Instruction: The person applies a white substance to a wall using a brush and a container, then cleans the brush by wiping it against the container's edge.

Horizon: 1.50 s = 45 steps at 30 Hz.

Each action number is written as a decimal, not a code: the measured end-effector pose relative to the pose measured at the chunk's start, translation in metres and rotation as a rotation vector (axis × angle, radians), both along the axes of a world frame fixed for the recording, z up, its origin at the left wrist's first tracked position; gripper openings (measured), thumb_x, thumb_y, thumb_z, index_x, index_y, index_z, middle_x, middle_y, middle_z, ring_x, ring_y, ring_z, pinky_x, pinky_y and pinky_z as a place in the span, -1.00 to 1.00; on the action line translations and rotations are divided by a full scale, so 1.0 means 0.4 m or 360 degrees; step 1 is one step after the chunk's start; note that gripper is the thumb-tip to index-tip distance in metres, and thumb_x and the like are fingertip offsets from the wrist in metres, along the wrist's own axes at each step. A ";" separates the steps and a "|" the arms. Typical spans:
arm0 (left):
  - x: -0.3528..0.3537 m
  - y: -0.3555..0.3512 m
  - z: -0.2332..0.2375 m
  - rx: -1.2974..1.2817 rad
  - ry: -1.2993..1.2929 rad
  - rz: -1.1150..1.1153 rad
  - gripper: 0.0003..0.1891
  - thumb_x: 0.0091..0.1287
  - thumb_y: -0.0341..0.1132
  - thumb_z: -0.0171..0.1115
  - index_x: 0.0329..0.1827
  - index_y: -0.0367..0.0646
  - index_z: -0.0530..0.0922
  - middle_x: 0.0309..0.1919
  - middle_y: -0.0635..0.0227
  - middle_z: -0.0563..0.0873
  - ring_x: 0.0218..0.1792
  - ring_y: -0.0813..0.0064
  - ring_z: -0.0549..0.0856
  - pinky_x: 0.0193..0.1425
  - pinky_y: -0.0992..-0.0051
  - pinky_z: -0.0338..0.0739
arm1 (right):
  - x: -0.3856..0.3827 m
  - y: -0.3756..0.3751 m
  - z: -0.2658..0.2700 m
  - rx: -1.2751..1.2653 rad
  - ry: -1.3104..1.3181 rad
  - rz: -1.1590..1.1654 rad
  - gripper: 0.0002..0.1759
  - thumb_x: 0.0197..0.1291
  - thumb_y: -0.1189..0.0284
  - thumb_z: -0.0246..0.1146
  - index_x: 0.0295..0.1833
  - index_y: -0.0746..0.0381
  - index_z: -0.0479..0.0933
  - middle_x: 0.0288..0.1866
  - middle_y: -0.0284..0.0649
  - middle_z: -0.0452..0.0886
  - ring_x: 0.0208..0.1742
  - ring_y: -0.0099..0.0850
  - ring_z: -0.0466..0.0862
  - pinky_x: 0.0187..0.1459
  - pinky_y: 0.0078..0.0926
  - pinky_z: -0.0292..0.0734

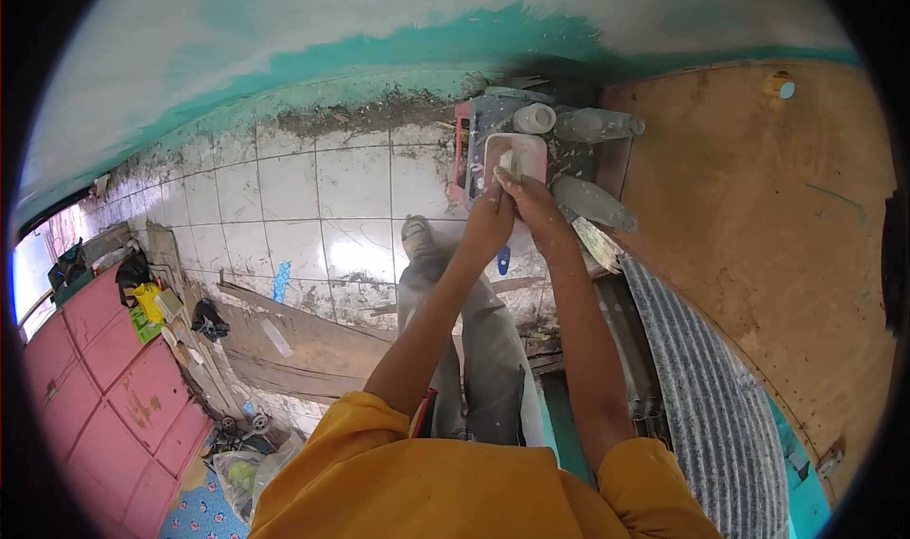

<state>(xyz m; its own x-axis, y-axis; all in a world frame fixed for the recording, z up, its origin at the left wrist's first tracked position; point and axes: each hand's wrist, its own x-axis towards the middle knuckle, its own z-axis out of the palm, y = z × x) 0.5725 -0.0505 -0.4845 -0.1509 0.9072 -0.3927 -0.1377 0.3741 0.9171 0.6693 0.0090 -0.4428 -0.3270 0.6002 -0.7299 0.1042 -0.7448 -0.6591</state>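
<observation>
Both my hands meet over a white rectangular tub (527, 146) that rests on a paint-spattered red crate (464, 150). My right hand (533, 200) pinches a small white object (506, 163) at the tub's near rim. My left hand (489, 219) is curled and pressed against the right one; what it grips is hidden. A small blue object (502, 259) shows just below my wrists. My grey trouser legs (483, 349) and one shoe (415, 236) are underneath.
A white jar (534, 118) and two clear plastic bottles (599, 124) (593, 202) lie around the tub. A large plywood board (758, 236) and corrugated sheet (697, 387) fill the right. Dirty white floor tiles (313, 207), a plank (303, 345) and pink doors (104, 387) lie left.
</observation>
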 end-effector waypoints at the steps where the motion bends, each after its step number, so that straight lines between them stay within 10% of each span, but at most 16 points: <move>1: -0.002 0.003 0.038 -0.0152 0.0434 -0.0204 -0.71 0.51 -0.16 0.00 0.02 -0.20 0.50 -0.32 0.18 0.70 -0.26 0.21 0.71 -0.19 0.25 0.53 | 0.004 0.001 0.005 0.0032 -0.0171 0.0075 -0.55 0.42 0.09 0.18 0.03 0.30 0.57 -0.21 -0.33 0.58 -0.21 -0.57 0.54 -0.07 -0.54 0.45; 8: 0.016 0.012 0.132 -0.0062 0.1435 -0.0593 -0.87 0.43 -0.29 0.06 -0.06 -0.08 0.47 -0.35 0.05 0.73 -0.31 -0.06 0.72 -0.18 -0.01 0.54 | 0.026 -0.007 0.034 -0.0085 -0.0053 -0.0225 -0.61 0.49 0.17 0.08 -0.04 0.31 0.57 -0.22 -0.33 0.58 -0.19 -0.57 0.54 -0.11 -0.53 0.45; 17: 0.041 0.012 0.158 -0.0264 0.1269 -0.0692 -0.85 0.42 -0.27 0.05 -0.05 -0.09 0.45 -0.40 0.01 0.73 -0.31 -0.06 0.74 -0.23 -0.02 0.57 | 0.059 -0.023 -0.097 -0.0259 0.0190 -0.0778 -0.71 0.51 0.38 -0.02 0.07 0.36 0.48 -0.11 -0.21 0.57 -0.13 -0.40 0.58 -0.01 -0.42 0.50; 45: 0.060 0.040 0.155 -0.0514 0.1062 -0.0639 -0.81 0.45 -0.26 -0.02 -0.02 -0.16 0.44 -0.35 -0.09 0.73 -0.25 -0.16 0.73 -0.16 -0.07 0.58 | 0.034 0.068 -0.096 -0.0371 0.0187 -0.0815 -0.79 0.49 0.45 -0.08 -0.21 0.25 0.40 -0.36 -0.28 0.41 -0.31 -0.43 0.47 -0.10 -0.36 0.53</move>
<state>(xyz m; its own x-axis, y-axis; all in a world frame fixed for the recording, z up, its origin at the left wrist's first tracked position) 0.5964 -0.0346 -0.4227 -0.1330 0.8000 -0.5850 0.5947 0.5366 0.5987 0.6828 0.0361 -0.4813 -0.1238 0.5309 -0.8383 -0.3721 -0.8080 -0.4568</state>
